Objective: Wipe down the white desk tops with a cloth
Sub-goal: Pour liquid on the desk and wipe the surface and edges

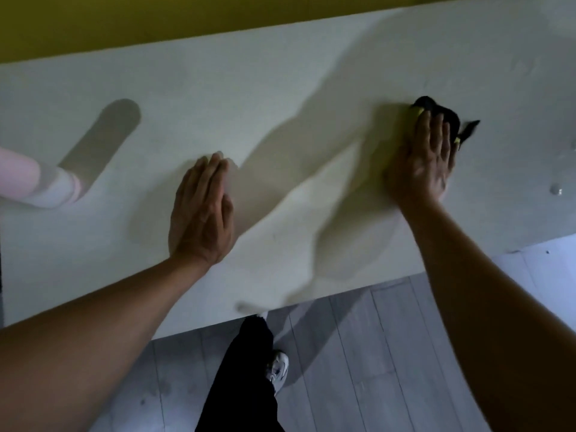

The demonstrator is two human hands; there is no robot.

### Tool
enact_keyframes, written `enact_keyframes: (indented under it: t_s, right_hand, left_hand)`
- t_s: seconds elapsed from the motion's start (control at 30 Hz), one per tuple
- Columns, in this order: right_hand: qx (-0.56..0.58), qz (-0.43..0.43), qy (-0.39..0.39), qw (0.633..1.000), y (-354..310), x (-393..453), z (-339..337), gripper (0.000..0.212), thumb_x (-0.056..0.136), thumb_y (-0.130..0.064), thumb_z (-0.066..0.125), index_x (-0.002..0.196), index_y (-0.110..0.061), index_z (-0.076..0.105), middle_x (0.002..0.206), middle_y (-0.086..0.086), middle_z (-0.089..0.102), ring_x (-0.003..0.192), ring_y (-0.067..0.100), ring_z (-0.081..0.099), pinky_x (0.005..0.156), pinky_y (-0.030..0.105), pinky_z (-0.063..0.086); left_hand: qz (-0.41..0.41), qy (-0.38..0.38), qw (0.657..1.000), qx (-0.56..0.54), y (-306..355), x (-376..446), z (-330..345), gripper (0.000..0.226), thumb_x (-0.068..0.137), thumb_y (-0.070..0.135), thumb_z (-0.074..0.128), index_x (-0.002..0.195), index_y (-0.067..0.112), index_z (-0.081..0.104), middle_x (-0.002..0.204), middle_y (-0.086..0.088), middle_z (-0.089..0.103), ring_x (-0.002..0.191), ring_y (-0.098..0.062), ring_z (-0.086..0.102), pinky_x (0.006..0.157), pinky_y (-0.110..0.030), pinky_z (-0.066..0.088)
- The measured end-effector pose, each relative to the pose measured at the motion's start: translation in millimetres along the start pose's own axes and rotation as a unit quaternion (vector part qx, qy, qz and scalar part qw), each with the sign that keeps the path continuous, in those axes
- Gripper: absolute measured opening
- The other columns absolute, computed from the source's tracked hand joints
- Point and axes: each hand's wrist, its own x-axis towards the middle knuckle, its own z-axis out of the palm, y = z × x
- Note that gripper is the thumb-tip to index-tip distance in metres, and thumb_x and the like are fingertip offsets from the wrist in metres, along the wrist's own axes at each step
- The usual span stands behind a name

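Note:
The white desk top (280,104) runs across the view, tilted up to the right. My right hand (424,160) lies flat with straight fingers on a black cloth with yellow patches (445,115), pressing it against the desk at the right. Only the cloth's far edge and one corner stick out past my fingertips. My left hand (202,210) rests flat on the desk near its middle, fingers straight and together, holding nothing.
A pale pink and white bottle-like object (40,185) stands at the desk's left edge. A small water drop (556,190) sits at the far right. A yellow wall (156,20) backs the desk. Below the front edge are grey floorboards (358,353), my dark trouser leg and a shoe (277,369).

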Motion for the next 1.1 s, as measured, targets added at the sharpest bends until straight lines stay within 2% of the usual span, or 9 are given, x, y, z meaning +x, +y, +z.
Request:
enact_keyframes:
  t_s: [0.1, 0.2, 0.37, 0.5, 0.6, 0.73, 0.83, 0.97, 1.1]
  right_hand:
    - [0.008, -0.044, 0.037, 0.998, -45.5, -23.0, 19.3, 0.072, 0.091, -0.037, 0.016, 0.158, -0.013, 0.03, 0.164, 0.01, 0.028, 0.154, 0.026, 0.02, 0.124, 0.051, 0.011]
    - [0.058, -0.232, 0.022, 0.971, -115.3, -76.2, 47.7, 0.059, 0.094, -0.027, 0.039, 0.148, -0.009, 0.049, 0.154, 0.015, 0.045, 0.148, 0.032, 0.035, 0.121, 0.058, 0.02]
    - [0.08, -0.406, -0.048, 0.909, -145.6, -98.2, 54.5, 0.052, 0.103, -0.032, 0.045, 0.152, -0.016, 0.044, 0.159, 0.009, 0.039, 0.152, 0.024, 0.028, 0.124, 0.05, 0.02]
    - [0.052, -0.269, 0.007, 0.962, -78.4, -22.4, 45.6, 0.054, 0.099, -0.024, 0.042, 0.152, -0.015, 0.045, 0.159, 0.01, 0.04, 0.15, 0.027, 0.031, 0.124, 0.047, 0.022]
    - [0.014, -0.094, 0.013, 0.995, -36.3, 35.0, 23.4, 0.063, 0.099, -0.031, 0.035, 0.16, -0.018, 0.026, 0.167, 0.008, 0.022, 0.155, 0.024, 0.015, 0.127, 0.04, 0.01]
    - [0.006, -0.001, 0.046, 0.999, -44.9, 51.8, 14.1, 0.063, 0.101, -0.036, 0.029, 0.161, -0.018, 0.022, 0.167, 0.008, 0.022, 0.155, 0.024, 0.016, 0.127, 0.044, 0.005]
    - [0.023, -0.087, 0.096, 0.991, -106.2, 9.4, 36.8, 0.054, 0.098, -0.023, 0.035, 0.151, -0.014, 0.044, 0.154, 0.009, 0.045, 0.147, 0.028, 0.034, 0.124, 0.054, 0.012]
    - [0.063, -0.278, -0.025, 0.958, -192.1, -55.4, 65.8, 0.058, 0.099, -0.027, 0.046, 0.155, -0.016, 0.039, 0.162, 0.009, 0.034, 0.153, 0.025, 0.024, 0.124, 0.051, 0.018]
    - [0.053, -0.371, -0.044, 0.926, -162.5, -9.4, 60.0, 0.056, 0.098, -0.027, 0.045, 0.153, -0.016, 0.043, 0.16, 0.009, 0.039, 0.151, 0.025, 0.029, 0.123, 0.05, 0.022]
  left_hand:
    - [-0.002, 0.005, 1.0, -0.003, 0.6, -0.9, -1.1, 0.056, 0.105, 0.019, 0.033, 0.158, 0.002, 0.037, 0.166, -0.015, 0.035, 0.155, -0.033, 0.03, 0.128, -0.047, 0.023]
    - [-0.006, 0.006, 1.0, -0.008, 1.0, 0.1, -1.8, 0.056, 0.105, 0.02, 0.036, 0.159, 0.003, 0.036, 0.167, -0.013, 0.033, 0.156, -0.033, 0.028, 0.127, -0.047, 0.024]
    - [-0.035, -0.009, 0.999, 0.012, 2.1, 2.8, -8.7, 0.057, 0.104, 0.023, 0.042, 0.157, 0.002, 0.039, 0.164, -0.017, 0.038, 0.152, -0.037, 0.034, 0.125, -0.048, 0.027]
    - [-0.047, -0.014, 0.998, 0.028, 1.2, 38.8, -13.5, 0.044, 0.092, 0.017, 0.05, 0.134, 0.004, 0.056, 0.141, -0.023, 0.053, 0.129, -0.044, 0.05, 0.108, -0.049, 0.036]
    - [-0.044, -0.026, 0.998, 0.039, -13.0, 87.8, -8.6, 0.052, 0.099, 0.019, 0.047, 0.149, 0.005, 0.046, 0.158, -0.023, 0.041, 0.143, -0.044, 0.039, 0.119, -0.05, 0.028]
    - [-0.073, -0.05, 0.995, 0.037, -26.1, 122.7, 4.6, 0.06, 0.104, 0.023, 0.04, 0.161, 0.011, 0.03, 0.171, -0.014, 0.023, 0.158, -0.035, 0.02, 0.129, -0.046, 0.012]
    - [-0.072, -0.041, 0.996, 0.035, -26.2, 120.1, 6.7, 0.059, 0.104, 0.026, 0.034, 0.162, 0.01, 0.031, 0.171, -0.013, 0.024, 0.158, -0.034, 0.02, 0.129, -0.046, 0.012]
    - [-0.063, -0.022, 0.998, 0.019, -27.0, 121.6, 3.9, 0.059, 0.104, 0.027, 0.029, 0.159, 0.006, 0.036, 0.167, -0.015, 0.032, 0.156, -0.035, 0.027, 0.129, -0.048, 0.019]
    - [-0.051, -0.01, 0.999, 0.017, -26.7, 120.8, 2.8, 0.057, 0.104, 0.022, 0.036, 0.159, 0.003, 0.036, 0.167, -0.016, 0.033, 0.155, -0.037, 0.028, 0.128, -0.049, 0.02]
